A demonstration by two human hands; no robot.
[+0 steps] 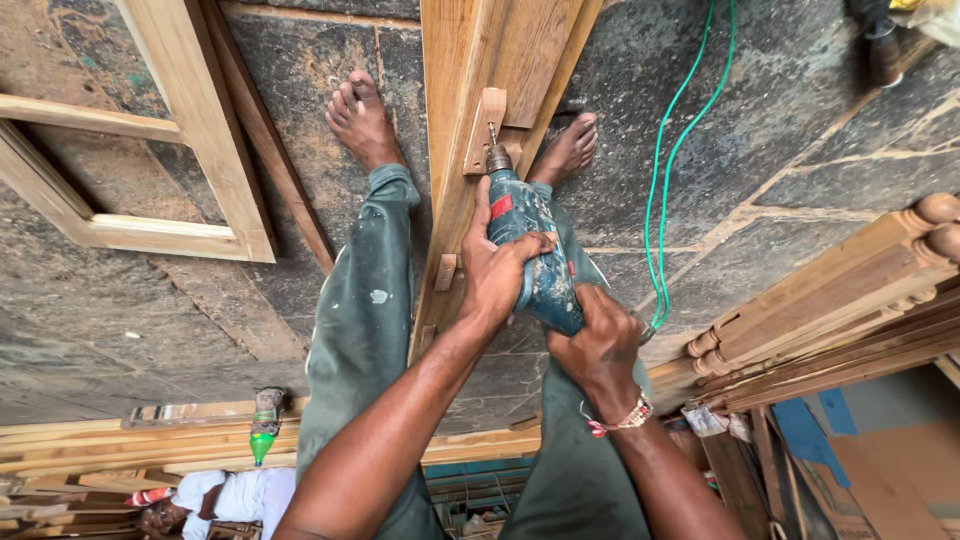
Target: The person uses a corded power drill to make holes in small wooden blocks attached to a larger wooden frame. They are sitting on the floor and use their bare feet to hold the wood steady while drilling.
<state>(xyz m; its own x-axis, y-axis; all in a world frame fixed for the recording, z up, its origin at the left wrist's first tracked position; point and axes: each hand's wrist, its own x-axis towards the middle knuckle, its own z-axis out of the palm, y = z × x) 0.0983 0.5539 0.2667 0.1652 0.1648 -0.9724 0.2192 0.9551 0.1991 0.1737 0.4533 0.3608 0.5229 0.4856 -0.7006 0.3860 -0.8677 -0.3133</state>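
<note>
Both hands clamp the drill (530,255): left hand (500,275) around its body, right hand (600,345) at the handle. Its bit presses a small wood block (485,130) on the upright plank (490,60). The bit could slip toward the bare feet (362,120), or snag the green cord (665,170).

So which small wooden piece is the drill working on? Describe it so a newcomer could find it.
Start at the long wooden frame running between the person's bare feet. On its face sits a small wooden block, right at the bit of the teal drill held by the left hand and right hand. Unlike the lower block, it meets the bit.
</note>
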